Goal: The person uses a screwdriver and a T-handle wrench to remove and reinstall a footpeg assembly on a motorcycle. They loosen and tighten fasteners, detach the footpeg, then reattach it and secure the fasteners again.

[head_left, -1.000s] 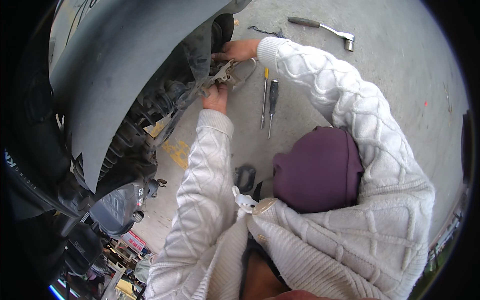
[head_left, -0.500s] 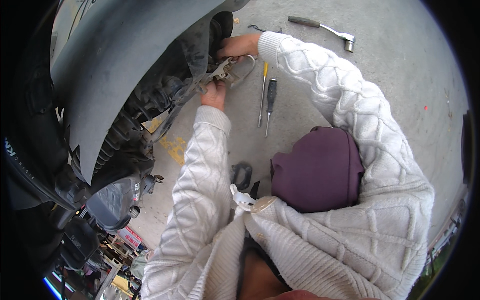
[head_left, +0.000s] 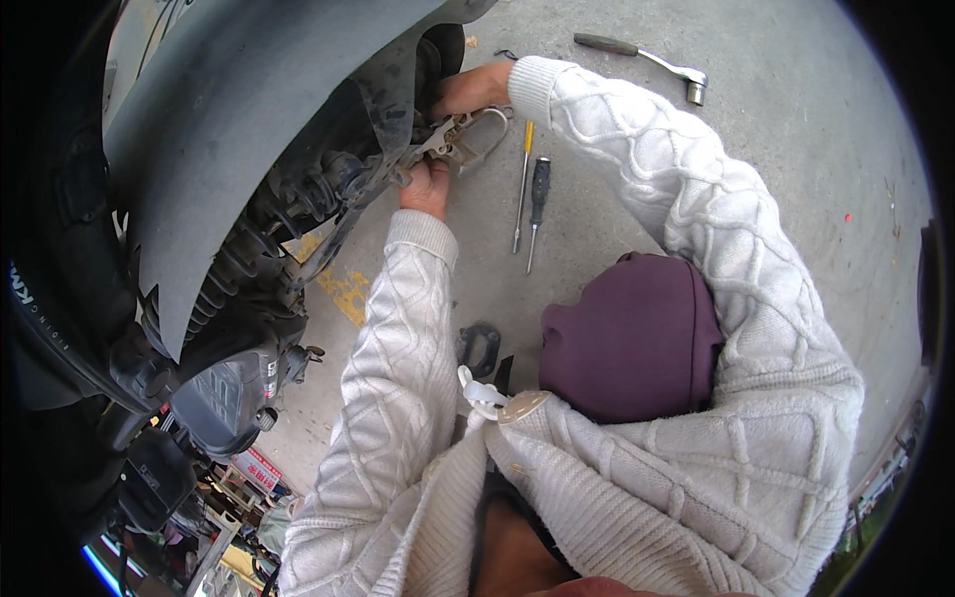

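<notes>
My left hand (head_left: pixel 428 187) is closed around the lower end of a dirty metal bracket (head_left: pixel 454 142) at the rear of a motor scooter. A bent metal loop (head_left: pixel 494 139) sticks out from the bracket to the right. Just above it, my right hand (head_left: pixel 476 90) reaches in beside the dark wheel (head_left: pixel 442 55), palm side down. Its fingertips disappear behind the bracket and wheel, so what they touch is hidden. The grey rear fender (head_left: pixel 269 109) arches over this spot, and a coil spring shock absorber (head_left: pixel 224 274) lies below it.
On the concrete floor are a yellow-handled screwdriver (head_left: pixel 523 179), a black-handled screwdriver (head_left: pixel 538 199) and a ratchet wrench (head_left: pixel 647 60) with a socket. A dark oval part (head_left: pixel 479 347) lies by my left forearm. My purple-covered knee (head_left: pixel 632 338) is between my arms.
My right hand has shifted slightly left, deeper beside the wheel, and its sleeve follows. The metal loop has moved a little. My left hand stays in place.
</notes>
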Motion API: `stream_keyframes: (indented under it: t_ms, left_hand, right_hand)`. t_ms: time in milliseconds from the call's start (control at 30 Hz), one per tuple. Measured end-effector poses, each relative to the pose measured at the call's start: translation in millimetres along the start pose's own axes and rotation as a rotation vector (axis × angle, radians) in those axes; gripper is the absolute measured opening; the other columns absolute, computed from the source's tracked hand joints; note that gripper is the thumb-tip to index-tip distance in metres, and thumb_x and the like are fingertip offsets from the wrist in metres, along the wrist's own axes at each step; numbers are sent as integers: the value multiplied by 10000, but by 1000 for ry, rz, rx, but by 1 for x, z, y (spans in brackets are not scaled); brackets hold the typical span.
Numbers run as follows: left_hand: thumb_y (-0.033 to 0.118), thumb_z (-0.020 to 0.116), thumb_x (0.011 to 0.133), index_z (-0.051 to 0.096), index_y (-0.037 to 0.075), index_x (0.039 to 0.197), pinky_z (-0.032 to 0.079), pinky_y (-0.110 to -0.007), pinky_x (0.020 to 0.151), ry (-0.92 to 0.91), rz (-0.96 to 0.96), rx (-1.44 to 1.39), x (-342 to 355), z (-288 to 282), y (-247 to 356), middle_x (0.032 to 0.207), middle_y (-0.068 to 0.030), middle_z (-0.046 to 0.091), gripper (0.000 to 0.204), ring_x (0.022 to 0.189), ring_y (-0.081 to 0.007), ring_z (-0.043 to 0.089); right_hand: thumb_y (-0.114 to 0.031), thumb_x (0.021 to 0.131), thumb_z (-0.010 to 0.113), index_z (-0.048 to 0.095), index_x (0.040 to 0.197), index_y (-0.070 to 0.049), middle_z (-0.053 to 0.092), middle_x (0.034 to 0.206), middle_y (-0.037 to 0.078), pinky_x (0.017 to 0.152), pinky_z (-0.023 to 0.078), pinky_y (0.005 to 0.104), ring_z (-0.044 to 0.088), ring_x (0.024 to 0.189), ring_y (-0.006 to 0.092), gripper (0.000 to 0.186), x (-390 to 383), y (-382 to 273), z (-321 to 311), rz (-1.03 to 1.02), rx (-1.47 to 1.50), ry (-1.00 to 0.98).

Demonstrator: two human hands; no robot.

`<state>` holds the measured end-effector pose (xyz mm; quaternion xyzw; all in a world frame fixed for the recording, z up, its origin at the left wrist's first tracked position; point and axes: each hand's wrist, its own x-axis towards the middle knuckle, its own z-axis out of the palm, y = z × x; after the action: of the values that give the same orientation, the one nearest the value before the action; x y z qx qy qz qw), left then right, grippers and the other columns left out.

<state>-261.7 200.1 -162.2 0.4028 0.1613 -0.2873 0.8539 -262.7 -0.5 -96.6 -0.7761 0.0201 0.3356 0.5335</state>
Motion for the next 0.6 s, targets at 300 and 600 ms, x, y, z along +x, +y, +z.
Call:
stream_keyframes:
  t_ms: [300,600]
  left_hand:
    - [200,560,902,567,69,1129,468,-356,902,10,-10,-45,1,-2,0,1148,-50,599,262,1044,-206,562]
    - [179,558,900,571,71,1110,476,-357,890,1,-3,-33,1,0,0,1124,-45,608,237,1029,-207,570]
  right_hand:
    - [-378,907,444,535,1229,16,548,1249,186,957,386,340,514,1136,266,516,-8,-5,5,60,238,-25]
    - [-333,902,435,608,1120,25,614,1100,125,825,432,340,547,951,205,453,-7,2,3,-64,-53,86]
